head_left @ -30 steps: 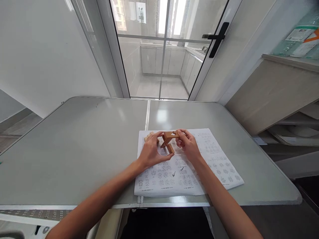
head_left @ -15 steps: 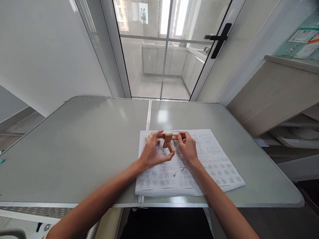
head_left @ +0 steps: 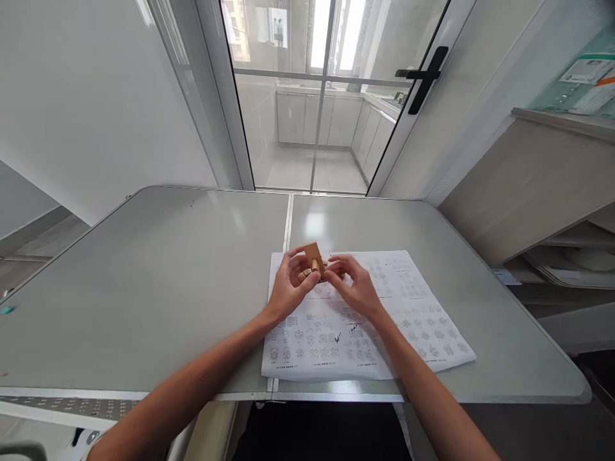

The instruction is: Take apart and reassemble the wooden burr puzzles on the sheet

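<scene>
Above the upper part of the printed sheet, my left hand grips a wooden puzzle assembly between its thumb and fingers. A flat wooden face tilts up toward me, with a short lighter peg standing out of it. On the other side, my right hand is curled with thumb and fingertips at the assembly's right edge, closed on it. Fingers cover part of the joints. Small wooden pieces show between the left fingers; whether they are held or lie behind the hand, I cannot tell.
The sheet with rows of small diagrams lies on the grey table, right of the seam. A glass door with a black handle stands beyond the table. Shelves are at the right, and a small teal item at the left edge.
The wooden assembly has been turned, so a flat face now points up toward me. My right hand has shifted its fingers closer to my left hand, at the assembly's right edge.
</scene>
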Action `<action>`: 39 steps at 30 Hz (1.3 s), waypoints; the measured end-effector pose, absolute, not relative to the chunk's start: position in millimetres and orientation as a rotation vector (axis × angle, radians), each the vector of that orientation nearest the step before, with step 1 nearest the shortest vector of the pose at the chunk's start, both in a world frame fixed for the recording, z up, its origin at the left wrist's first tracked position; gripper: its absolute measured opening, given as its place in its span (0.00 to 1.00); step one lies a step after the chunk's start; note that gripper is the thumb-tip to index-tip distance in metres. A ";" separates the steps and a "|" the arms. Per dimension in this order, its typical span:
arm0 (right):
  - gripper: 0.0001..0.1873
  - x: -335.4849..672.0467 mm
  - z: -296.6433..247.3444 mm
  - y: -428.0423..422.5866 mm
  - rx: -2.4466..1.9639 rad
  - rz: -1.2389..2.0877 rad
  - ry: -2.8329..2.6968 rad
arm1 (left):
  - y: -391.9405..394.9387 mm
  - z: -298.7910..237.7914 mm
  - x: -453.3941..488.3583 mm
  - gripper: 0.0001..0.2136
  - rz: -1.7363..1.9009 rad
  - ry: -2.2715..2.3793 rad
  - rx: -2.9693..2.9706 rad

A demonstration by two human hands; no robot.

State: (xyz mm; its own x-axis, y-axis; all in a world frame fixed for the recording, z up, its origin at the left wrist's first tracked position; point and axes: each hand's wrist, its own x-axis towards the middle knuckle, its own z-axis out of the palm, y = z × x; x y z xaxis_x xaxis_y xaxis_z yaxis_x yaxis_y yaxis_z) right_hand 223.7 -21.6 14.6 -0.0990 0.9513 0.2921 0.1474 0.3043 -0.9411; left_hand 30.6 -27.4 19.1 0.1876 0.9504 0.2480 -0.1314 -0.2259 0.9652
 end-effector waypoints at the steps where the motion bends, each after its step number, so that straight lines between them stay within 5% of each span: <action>1: 0.16 222.4 15.8 -23.1 -1.041 0.958 -1.567 | -27.5 19.8 30.6 0.31 1.286 0.861 1.385; 20: 0.18 221.4 13.1 -20.7 -1.118 0.594 -1.750 | -28.6 30.9 25.8 0.37 1.191 0.772 1.369; 27: 0.16 221.1 6.2 -21.1 -1.126 0.352 -1.762 | -29.1 32.8 28.4 0.23 1.131 1.142 1.680; 39: 0.15 220.9 7.1 -21.1 -1.099 0.634 -1.751 | -31.4 30.5 29.9 0.25 1.092 1.354 1.715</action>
